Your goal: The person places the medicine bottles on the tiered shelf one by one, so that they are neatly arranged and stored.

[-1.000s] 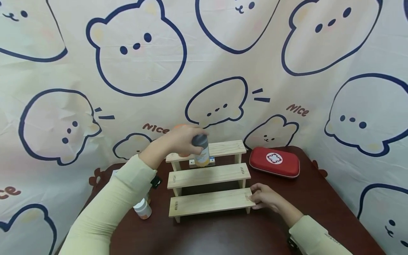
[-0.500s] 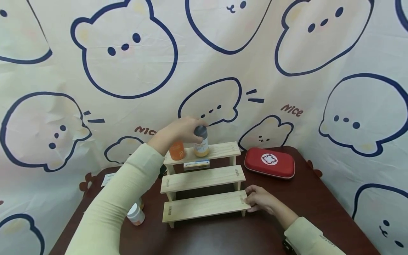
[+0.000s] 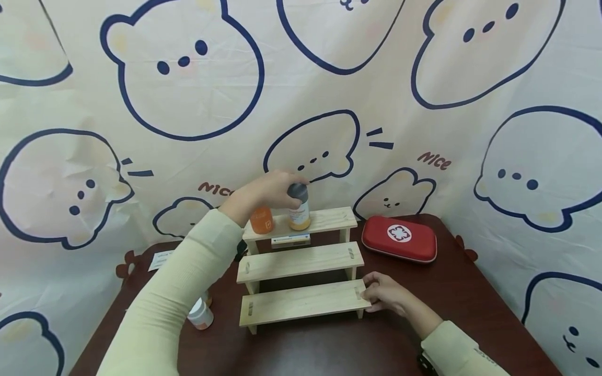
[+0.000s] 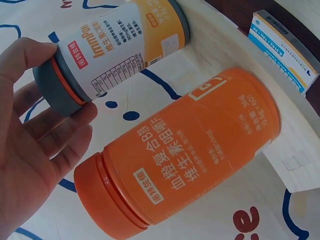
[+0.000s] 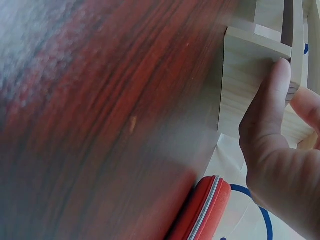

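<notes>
My left hand holds a supplement bottle by its dark grey cap. In the left wrist view its thumb lies on one side of the cap and the fingers on the other. The bottle stands upright, its base on the top step of a three-step wooden rack. Just left of it on that step is an orange bottle, standing with its cap on. My right hand grips the right end of the rack's lowest step, and the right wrist view has the thumb and a finger at the board's edge.
A red zippered case lies right of the rack. Behind the middle step is a small white and blue box. White-capped bottles, the front one a white bottle, stand left on the dark table, partly behind my left sleeve.
My left hand has brought the grey-capped bottle up and back onto the top step, beside the orange bottle. The right hand keeps its grip on the lowest step. The head view has shifted slightly.
</notes>
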A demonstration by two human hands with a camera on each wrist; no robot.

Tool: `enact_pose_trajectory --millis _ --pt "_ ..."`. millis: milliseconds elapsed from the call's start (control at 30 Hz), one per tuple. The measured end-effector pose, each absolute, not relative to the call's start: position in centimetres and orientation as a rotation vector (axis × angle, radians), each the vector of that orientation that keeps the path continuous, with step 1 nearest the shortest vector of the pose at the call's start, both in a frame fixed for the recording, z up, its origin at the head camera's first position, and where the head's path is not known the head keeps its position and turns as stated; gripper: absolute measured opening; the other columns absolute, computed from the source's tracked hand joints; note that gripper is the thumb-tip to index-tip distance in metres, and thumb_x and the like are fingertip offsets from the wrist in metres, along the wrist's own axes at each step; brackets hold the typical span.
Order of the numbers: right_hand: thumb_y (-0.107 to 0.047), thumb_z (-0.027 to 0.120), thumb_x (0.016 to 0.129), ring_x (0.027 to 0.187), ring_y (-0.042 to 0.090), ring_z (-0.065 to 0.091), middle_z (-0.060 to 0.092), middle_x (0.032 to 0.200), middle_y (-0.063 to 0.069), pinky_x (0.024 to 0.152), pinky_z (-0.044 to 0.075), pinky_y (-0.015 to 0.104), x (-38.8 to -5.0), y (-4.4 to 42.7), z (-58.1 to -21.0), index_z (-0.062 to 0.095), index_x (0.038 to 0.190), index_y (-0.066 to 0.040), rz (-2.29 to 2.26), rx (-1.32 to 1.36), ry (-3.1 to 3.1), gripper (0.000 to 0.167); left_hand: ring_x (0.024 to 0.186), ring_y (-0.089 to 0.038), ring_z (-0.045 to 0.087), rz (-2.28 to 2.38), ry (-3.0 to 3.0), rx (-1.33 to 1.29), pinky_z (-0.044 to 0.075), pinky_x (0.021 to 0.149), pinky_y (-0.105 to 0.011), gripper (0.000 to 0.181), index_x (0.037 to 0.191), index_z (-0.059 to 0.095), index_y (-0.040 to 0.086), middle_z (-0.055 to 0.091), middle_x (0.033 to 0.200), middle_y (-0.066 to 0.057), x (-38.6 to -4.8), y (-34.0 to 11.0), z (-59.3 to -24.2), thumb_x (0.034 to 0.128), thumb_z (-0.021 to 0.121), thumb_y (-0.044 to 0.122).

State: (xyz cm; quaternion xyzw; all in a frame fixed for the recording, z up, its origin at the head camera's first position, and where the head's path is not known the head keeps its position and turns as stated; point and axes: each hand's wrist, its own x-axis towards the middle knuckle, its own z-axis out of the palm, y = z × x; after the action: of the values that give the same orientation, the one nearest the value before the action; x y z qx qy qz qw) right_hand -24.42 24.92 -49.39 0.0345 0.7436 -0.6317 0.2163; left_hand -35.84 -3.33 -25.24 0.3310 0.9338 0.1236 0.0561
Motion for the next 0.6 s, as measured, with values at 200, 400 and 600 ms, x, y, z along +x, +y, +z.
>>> enact_pose_trajectory --millis 200,400,600 --pt "-0.003 0.062 0.08 0.073 0.021 0.06 0.054 0.094 0.016 0.062 0.057 0.036 -24.2 24.9 -48.9 0.037 0.125 0.007 -1.743 0.109 2.06 0.052 0.104 -0.022 0.054 0.349 2.847 0.997 0.05 0.085 -0.038 0.056 0.137 0.049 0.021 0.052 0.13 -0.007 -35.9 -3.2 -25.3 0.0836 0.066 0.024" --pt "-0.003 0.062 0.082 0.073 0.021 0.057 0.053 0.095 0.015 0.063 0.057 0.036 -24.2 24.9 -49.0 0.036 0.126 0.007 -1.754 0.108 2.056 0.052 0.122 -0.027 0.047 0.276 2.891 0.998 0.044 0.096 -0.046 0.065 0.145 0.036 0.029 0.039 0.146 -0.007 -35.6 -3.2 -25.2 0.0865 0.065 0.034" --pt "-0.003 0.062 0.08 0.073 0.021 0.057 0.051 0.096 0.016 0.063 0.057 0.035 -24.3 24.9 -49.4 0.038 0.124 0.006 -1.75 0.144 2.054 0.051 0.136 -0.027 0.033 0.292 2.978 1.01 0.033 0.106 -0.048 0.07 0.148 0.027 0.032 0.031 0.151 -0.003 -34.6 -4.2 -24.1 0.0879 0.062 0.042"
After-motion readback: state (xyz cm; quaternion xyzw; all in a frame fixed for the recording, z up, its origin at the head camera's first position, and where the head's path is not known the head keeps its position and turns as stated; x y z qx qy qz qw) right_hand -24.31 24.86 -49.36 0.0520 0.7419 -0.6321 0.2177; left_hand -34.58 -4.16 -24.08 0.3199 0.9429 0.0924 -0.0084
